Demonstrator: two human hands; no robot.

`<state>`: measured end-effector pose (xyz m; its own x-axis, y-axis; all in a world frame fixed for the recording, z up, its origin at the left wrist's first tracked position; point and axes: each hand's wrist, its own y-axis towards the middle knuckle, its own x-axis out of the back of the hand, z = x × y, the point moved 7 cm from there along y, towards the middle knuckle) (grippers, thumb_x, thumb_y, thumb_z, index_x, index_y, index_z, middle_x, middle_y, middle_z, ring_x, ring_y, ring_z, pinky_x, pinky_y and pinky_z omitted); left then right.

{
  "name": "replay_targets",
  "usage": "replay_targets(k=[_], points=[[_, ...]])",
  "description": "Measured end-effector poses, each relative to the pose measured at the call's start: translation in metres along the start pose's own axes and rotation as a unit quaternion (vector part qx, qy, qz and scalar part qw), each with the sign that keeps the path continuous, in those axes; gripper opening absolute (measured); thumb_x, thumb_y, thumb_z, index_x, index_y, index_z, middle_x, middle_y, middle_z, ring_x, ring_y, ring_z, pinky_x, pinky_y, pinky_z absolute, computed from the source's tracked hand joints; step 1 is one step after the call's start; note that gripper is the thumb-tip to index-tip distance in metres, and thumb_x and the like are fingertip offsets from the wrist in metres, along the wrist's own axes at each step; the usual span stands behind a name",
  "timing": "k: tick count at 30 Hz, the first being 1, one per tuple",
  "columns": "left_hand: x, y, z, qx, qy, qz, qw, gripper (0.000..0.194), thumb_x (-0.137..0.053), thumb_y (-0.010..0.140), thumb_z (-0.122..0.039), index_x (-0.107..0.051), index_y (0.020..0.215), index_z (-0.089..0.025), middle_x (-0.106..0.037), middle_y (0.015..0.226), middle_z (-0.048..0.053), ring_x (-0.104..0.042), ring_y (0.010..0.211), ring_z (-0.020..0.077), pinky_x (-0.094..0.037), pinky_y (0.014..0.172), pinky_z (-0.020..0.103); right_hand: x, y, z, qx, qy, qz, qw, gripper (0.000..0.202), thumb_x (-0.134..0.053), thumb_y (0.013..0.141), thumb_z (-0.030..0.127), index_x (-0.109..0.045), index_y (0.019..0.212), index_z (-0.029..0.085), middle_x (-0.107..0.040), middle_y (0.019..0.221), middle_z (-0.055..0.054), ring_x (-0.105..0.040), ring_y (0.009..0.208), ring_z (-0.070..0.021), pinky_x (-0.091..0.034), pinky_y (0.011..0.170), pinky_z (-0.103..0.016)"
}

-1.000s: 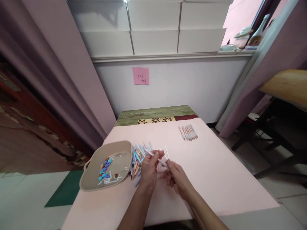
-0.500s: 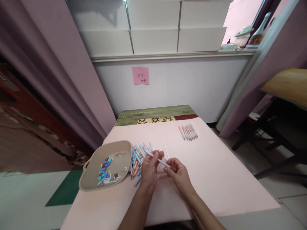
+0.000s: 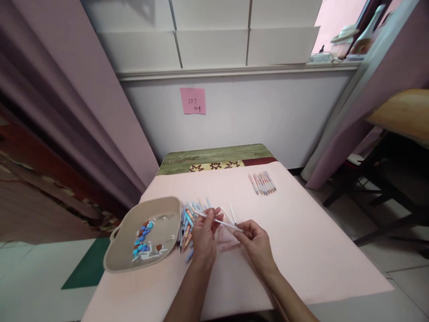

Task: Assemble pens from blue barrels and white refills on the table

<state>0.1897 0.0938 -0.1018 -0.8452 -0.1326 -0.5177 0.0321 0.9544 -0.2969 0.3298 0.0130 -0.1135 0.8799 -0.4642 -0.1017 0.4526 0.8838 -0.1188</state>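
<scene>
My left hand (image 3: 205,237) pinches a slim white pen refill (image 3: 219,221) near its left part, above the pink-covered table. My right hand (image 3: 255,243) has thumb and fingers closed around the refill's lower right end. Whether a clear barrel surrounds part of it, I cannot tell. Beneath and between the hands lie clear pinkish pen parts (image 3: 228,246), partly hidden. Just beyond the fingers, another thin white refill (image 3: 232,212) rests on the cloth. Left of my left hand is a pile of blue and orange pen barrels (image 3: 189,220), partly covered by that hand.
A beige handled tray (image 3: 117,257) at the left holds blue and brown caps (image 3: 144,235) and small white pieces. Several assembled pens (image 3: 262,183) lie in a row at the far right of the pink cloth (image 3: 301,250). A wall stands behind the table.
Both hands stay on the refill, which now stretches more visibly between them as they draw slightly apart. The camera view has shifted a little.
</scene>
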Motion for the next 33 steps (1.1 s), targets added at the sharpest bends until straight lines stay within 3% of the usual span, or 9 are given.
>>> replay_targets(k=[3, 6, 11, 18, 23, 26, 28, 31, 33], points=[[0.005, 0.007, -0.009, -0.046, 0.096, 0.005, 0.994, 0.035, -0.071, 0.071, -0.038, -0.057, 0.095, -0.016, -0.071, 0.089, 0.007, -0.067, 0.068, 0.0151, -0.053, 0.062, 0.028, 0.019, 0.007, 0.009, 0.047, -0.126, -0.066, 0.989, 0.019, -0.067, 0.070, 0.037, -0.060, 0.075, 0.020, -0.052, 0.053, 0.005, -0.046, 0.050, -0.0127, -0.036, 0.050, -0.024], [0.008, 0.011, -0.019, -0.122, 0.268, 0.018, 0.956, 0.036, -0.066, 0.074, -0.042, -0.059, 0.097, -0.015, -0.071, 0.081, 0.006, -0.066, 0.064, 0.0177, -0.052, 0.060, 0.030, 0.024, 0.015, 0.023, 0.083, -0.242, -0.076, 0.964, 0.012, -0.061, 0.072, 0.033, -0.063, 0.074, 0.022, -0.055, 0.053, 0.004, -0.050, 0.050, -0.0138, -0.038, 0.052, -0.024], [0.008, 0.007, -0.037, -0.219, 0.528, 0.008, 0.820, 0.027, -0.051, 0.084, -0.041, -0.061, 0.096, -0.019, -0.070, 0.074, 0.004, -0.066, 0.066, 0.0190, -0.046, 0.062, 0.028, 0.021, 0.019, 0.041, 0.105, -0.356, -0.101, 0.923, 0.012, -0.056, 0.076, 0.034, -0.063, 0.080, 0.024, -0.063, 0.060, 0.003, -0.057, 0.055, -0.0156, -0.037, 0.053, -0.024], [-0.001, -0.008, -0.024, -0.177, 0.757, 0.022, 0.628, 0.030, -0.038, 0.092, -0.039, -0.057, 0.101, -0.017, -0.071, 0.080, 0.011, -0.067, 0.078, 0.0248, -0.038, 0.062, 0.030, 0.004, 0.003, 0.042, 0.163, -0.427, -0.070, 0.887, 0.015, -0.055, 0.081, 0.036, -0.058, 0.076, 0.023, -0.064, 0.064, 0.002, -0.055, 0.052, -0.0126, -0.034, 0.053, -0.023], [-0.001, -0.014, -0.011, -0.156, 0.832, 0.031, 0.532, 0.038, -0.033, 0.094, -0.044, -0.056, 0.105, -0.015, -0.070, 0.079, 0.013, -0.068, 0.074, 0.0272, -0.039, 0.057, 0.030, -0.005, -0.001, 0.031, 0.184, -0.457, -0.038, 0.869, 0.019, -0.053, 0.084, 0.038, -0.061, 0.077, 0.022, -0.067, 0.073, 0.000, -0.058, 0.058, -0.0122, -0.034, 0.055, -0.022], [-0.002, -0.015, -0.015, -0.164, 0.843, 0.032, 0.512, 0.039, -0.032, 0.094, -0.045, -0.057, 0.104, -0.017, -0.070, 0.078, 0.013, -0.068, 0.073, 0.0266, -0.040, 0.057, 0.029, -0.006, 0.015, 0.031, 0.187, -0.447, -0.017, 0.875, 0.024, -0.053, 0.086, 0.044, -0.065, 0.091, 0.024, -0.069, 0.089, -0.001, -0.061, 0.065, -0.0120, -0.039, 0.062, -0.023], [-0.001, -0.015, -0.021, -0.170, 0.840, 0.030, 0.514, 0.041, -0.032, 0.094, -0.046, -0.058, 0.104, -0.017, -0.071, 0.077, 0.012, -0.068, 0.074, 0.0263, -0.042, 0.061, 0.030, 0.006, 0.037, 0.035, 0.165, -0.466, -0.044, 0.868, 0.027, -0.048, 0.089, 0.046, -0.065, 0.096, 0.026, -0.069, 0.095, -0.001, -0.063, 0.071, -0.0126, -0.041, 0.067, -0.024], [0.000, -0.014, -0.028, -0.187, 0.828, 0.028, 0.527, 0.040, -0.033, 0.094, -0.045, -0.059, 0.104, -0.017, -0.072, 0.079, 0.012, -0.068, 0.079, 0.0263, -0.044, 0.070, 0.033, 0.035, 0.085, 0.039, 0.060, -0.552, -0.107, 0.825, 0.027, -0.044, 0.092, 0.042, -0.064, 0.102, 0.026, -0.070, 0.096, -0.002, -0.064, 0.082, -0.0154, -0.042, 0.070, -0.025], [0.001, -0.014, -0.029, -0.193, 0.821, 0.030, 0.537, 0.039, -0.033, 0.093, -0.044, -0.060, 0.103, -0.018, -0.072, 0.081, 0.012, -0.068, 0.080, 0.0266, -0.044, 0.073, 0.034, 0.050, 0.116, 0.044, 0.028, -0.571, -0.127, 0.810, 0.028, -0.046, 0.091, 0.039, -0.064, 0.105, 0.022, -0.071, 0.097, -0.008, -0.065, 0.087, -0.0200, -0.043, 0.072, -0.028]])
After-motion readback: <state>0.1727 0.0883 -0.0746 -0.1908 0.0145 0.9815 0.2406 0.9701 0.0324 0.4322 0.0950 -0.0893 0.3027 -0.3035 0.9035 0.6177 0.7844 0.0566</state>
